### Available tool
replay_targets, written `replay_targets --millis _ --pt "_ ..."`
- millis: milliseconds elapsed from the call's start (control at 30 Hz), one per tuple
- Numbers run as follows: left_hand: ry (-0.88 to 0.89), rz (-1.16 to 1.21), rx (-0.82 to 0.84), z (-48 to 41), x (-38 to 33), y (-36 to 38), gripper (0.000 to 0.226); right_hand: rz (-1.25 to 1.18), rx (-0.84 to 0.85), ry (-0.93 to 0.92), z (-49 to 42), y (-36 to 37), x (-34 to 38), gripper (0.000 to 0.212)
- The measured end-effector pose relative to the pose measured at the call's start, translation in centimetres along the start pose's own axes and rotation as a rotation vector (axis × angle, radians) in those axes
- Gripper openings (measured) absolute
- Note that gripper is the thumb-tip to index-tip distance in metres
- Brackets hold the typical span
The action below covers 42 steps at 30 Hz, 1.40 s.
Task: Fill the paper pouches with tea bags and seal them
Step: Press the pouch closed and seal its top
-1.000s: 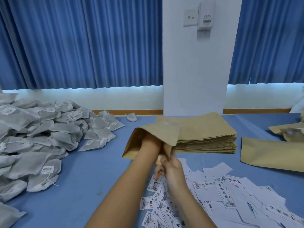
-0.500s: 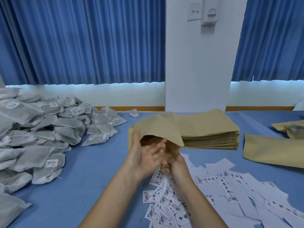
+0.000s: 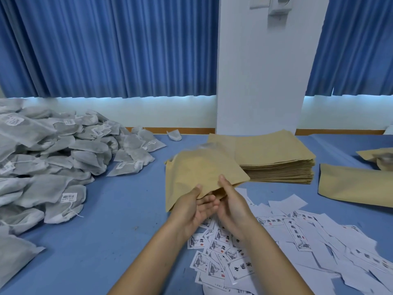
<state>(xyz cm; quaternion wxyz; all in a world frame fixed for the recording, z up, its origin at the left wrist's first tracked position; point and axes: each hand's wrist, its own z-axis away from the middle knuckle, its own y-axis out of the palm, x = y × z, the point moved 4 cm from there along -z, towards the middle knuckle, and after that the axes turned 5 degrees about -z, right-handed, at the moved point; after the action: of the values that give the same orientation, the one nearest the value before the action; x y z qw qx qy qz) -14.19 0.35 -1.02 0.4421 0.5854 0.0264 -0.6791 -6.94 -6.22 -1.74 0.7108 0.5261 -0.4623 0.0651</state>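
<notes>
I hold a brown paper pouch [image 3: 197,173] above the blue table, its mouth facing me. My left hand [image 3: 192,209] has its thumb on top of the pouch's near edge and its fingers underneath. My right hand [image 3: 228,201] pinches the same edge from the right, thumb on top. A large heap of grey tea bags [image 3: 46,158] lies at the left. Behind the pouch sits a thick stack of empty pouches [image 3: 274,158].
White printed labels [image 3: 276,248] are scattered over the table at the lower right. More brown pouches [image 3: 353,184] lie at the right edge. A white pillar [image 3: 259,81] and blue curtains stand behind the table. Bare blue tabletop [image 3: 119,209] lies between the tea bags and my arms.
My left hand has come out of the pouch and now holds its near edge. The pouch has dropped lower and flatter, and both hands sit close together at its mouth.
</notes>
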Motion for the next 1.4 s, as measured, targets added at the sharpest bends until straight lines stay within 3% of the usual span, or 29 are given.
replay_targets --millis 100,300,500,567,633,700,767,867,967,1067,1133,1200,1267,1333,1400 --pt "0.083 0.132 0.003 -0.2 -0.9 -0.5 0.026 0.612 0.134 0.014 0.5 -1.0 1.5 0.027" --pt "0.163 0.462 0.134 0.1 -3.8 -1.4 0.032 1.618 0.149 -0.022 0.2 -2.1 -0.3 0.053" --pt "0.176 0.492 0.241 0.5 -4.3 -1.2 0.039 1.955 0.108 -0.294 -0.6 -0.2 -1.5 0.022" --pt "0.177 0.499 0.254 0.5 -4.2 -1.2 0.039 2.022 0.069 -0.374 -0.1 0.4 -1.4 0.02" --pt "0.184 0.503 0.26 0.5 -4.3 -1.2 0.038 1.993 0.038 -0.566 0.7 1.2 -0.4 0.022" --pt "0.177 0.499 0.259 0.6 -4.5 -1.2 0.037 1.77 0.023 -0.9 2.2 2.3 1.5 0.014" --pt "0.15 0.478 0.243 0.7 -4.6 -1.2 0.036 1.377 -0.017 -1.22 4.4 3.1 3.5 0.011" --pt "0.086 0.421 0.241 1.2 -4.4 -0.9 0.036 1.095 -0.019 -1.419 5.8 3.8 4.3 0.011" --pt "0.017 0.435 0.307 1.8 -4.3 -0.3 0.039 1.216 0.053 -1.448 5.5 4.5 2.4 0.009" --pt "0.056 0.299 0.288 1.9 -4.8 -0.7 0.051 1.471 0.063 -1.367 4.4 4.2 0.4 0.007" --pt "0.091 0.225 0.264 1.8 -5.0 -1.1 0.054 1.607 0.023 -1.121 2.4 4.7 -0.6 0.01" --pt "0.084 0.227 0.27 1.8 -4.8 -1.1 0.049 1.725 0.041 -0.641 -0.2 4.9 -2.1 0.027" --pt "0.075 0.241 0.266 1.8 -4.6 -1.0 0.047 1.853 0.111 -0.464 -0.7 4.7 -3.5 0.036" --pt "0.086 0.25 0.262 1.8 -4.7 -1.1 0.046 1.806 0.173 -0.721 0.9 5.0 -3.0 0.041" --pt "0.097 0.298 0.269 1.8 -5.2 -1.3 0.045 1.646 0.078 -0.967 2.4 4.6 -0.8 0.037"
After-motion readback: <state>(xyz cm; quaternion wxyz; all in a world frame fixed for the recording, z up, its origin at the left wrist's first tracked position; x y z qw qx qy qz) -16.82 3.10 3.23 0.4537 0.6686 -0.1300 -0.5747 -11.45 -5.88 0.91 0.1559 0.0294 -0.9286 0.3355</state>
